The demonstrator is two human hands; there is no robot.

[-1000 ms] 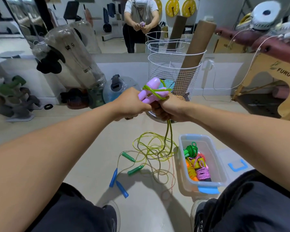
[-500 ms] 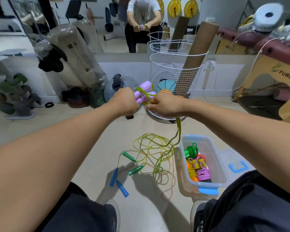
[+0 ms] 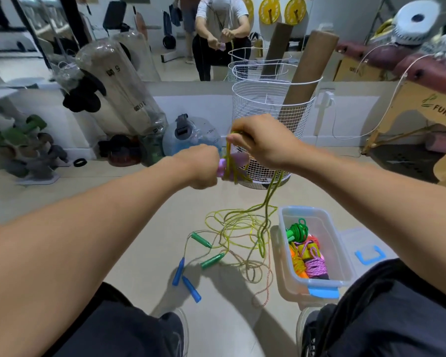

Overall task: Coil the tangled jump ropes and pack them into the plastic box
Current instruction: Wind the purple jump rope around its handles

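Left hand [image 3: 201, 166]: I grip the purple handles [image 3: 238, 161].
Right hand [image 3: 262, 143]: I pinch the green rope [image 3: 268, 197].
Risk: the trailing rope may snag the floor tangle [image 3: 240, 233].

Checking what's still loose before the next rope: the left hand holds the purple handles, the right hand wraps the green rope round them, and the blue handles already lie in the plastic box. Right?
Not quite. The head view shows the blue handles on the floor, left of the plastic box, not inside it. The rest holds: left hand grips the purple handles, right hand wraps the green rope.
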